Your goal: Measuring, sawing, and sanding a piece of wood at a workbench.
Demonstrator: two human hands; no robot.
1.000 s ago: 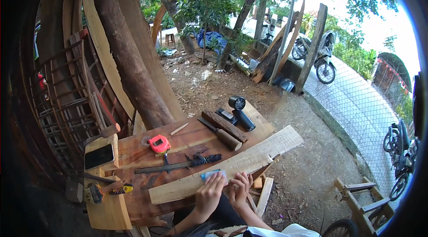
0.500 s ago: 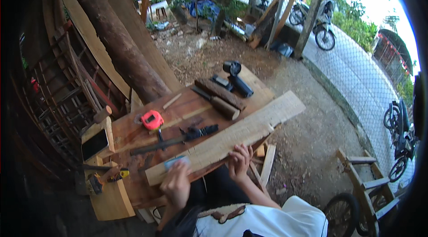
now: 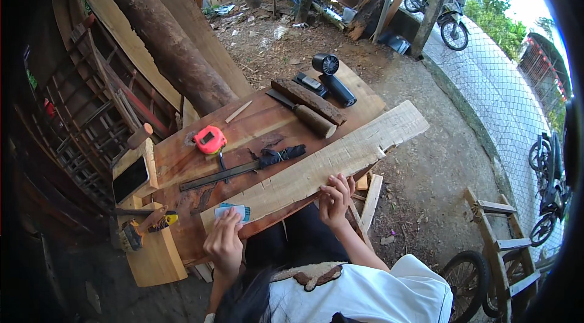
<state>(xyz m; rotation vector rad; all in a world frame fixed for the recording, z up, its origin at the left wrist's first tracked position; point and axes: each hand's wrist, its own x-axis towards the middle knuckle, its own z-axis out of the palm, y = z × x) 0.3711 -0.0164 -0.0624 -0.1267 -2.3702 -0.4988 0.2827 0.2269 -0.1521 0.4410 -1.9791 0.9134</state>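
A long pale wooden plank (image 3: 310,168) lies slantwise across the near edge of a reddish-brown wooden table (image 3: 173,168). Near the plank's left end, my left hand (image 3: 224,241) has its fingers closed on a small flat blue-and-white piece (image 3: 242,210), pressed on the wood; I cannot tell its exact kind. My right hand (image 3: 336,201) grips the plank's near edge around the middle, fingertips on top. Just beyond the plank lie a long dark blade with a black-wrapped handle (image 3: 280,156) and a red tape measure (image 3: 210,139).
Farther back on the table are a wooden-handled blade (image 3: 313,120), a dark wood strip (image 3: 307,100) and a black handheld fan (image 3: 336,87). A phone (image 3: 131,179) rests at the left, above a yellow-and-black tool (image 3: 161,221). A wheeled wooden frame (image 3: 505,244) stands at the right.
My left hand has slid the blue-and-white piece slightly toward the plank's left end. My right hand keeps its place on the edge. The whole view has shifted a little.
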